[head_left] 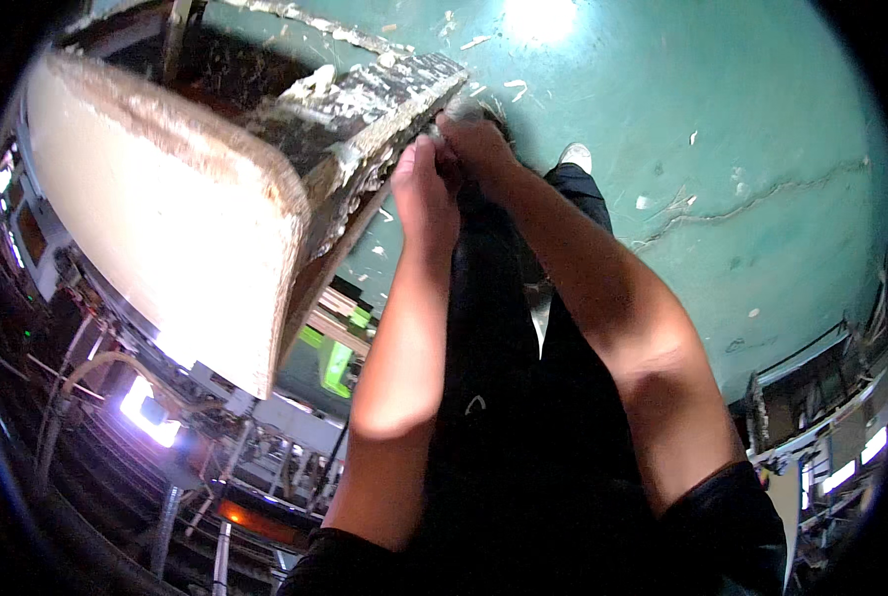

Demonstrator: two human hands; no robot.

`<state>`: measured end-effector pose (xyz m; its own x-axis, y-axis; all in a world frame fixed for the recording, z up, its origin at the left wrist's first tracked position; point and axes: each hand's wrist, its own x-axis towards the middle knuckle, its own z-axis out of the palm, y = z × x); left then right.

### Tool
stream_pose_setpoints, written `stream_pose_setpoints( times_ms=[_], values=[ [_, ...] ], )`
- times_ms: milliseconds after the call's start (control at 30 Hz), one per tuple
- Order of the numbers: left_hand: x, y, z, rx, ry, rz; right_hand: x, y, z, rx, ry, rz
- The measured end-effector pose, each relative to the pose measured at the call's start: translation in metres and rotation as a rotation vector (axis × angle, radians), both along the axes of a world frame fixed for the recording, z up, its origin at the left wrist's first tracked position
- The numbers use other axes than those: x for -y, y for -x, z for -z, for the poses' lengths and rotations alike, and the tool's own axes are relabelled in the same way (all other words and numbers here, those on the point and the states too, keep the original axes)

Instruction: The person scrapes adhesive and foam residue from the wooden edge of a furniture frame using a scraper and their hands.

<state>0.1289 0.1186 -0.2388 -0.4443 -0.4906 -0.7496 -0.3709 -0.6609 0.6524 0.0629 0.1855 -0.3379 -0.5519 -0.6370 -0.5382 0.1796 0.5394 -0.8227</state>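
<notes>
My left hand and my right hand are close together in front of my body, beside the end of a rough wooden bench crusted with pale dried residue. The left fingers are pinched together, and the right ones are curled in. Something small and pale seems to lie between the two hands, but it is too blurred and covered to name. A large cream-coloured board with rounded corners and a raw, fuzzy edge rests on the bench to the left of my hands.
Scraps and chips lie about the green floor, which has a long crack. My shoe stands beyond my right forearm. Bright green pieces show below the board. Machinery fills the lower left, and racks stand at the right.
</notes>
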Motion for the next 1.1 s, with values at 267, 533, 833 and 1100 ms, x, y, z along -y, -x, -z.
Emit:
stream_pose_setpoints(
  times_ms=[267,533,833,1100],
  values=[
    [0.018,-0.001,-0.002,0.221,-0.046,0.054,-0.005,-0.024,-0.010,0.951,0.206,0.700],
    [0.016,0.011,0.015,0.253,-0.044,0.059,0.015,0.016,-0.027,1.156,0.114,0.725],
    [-0.003,0.055,0.044,0.525,0.056,-0.041,0.052,-0.005,0.050,1.007,0.170,0.658],
    [0.007,0.065,0.067,0.467,0.053,-0.153,0.055,-0.003,0.061,1.033,0.310,0.674]
  ],
)
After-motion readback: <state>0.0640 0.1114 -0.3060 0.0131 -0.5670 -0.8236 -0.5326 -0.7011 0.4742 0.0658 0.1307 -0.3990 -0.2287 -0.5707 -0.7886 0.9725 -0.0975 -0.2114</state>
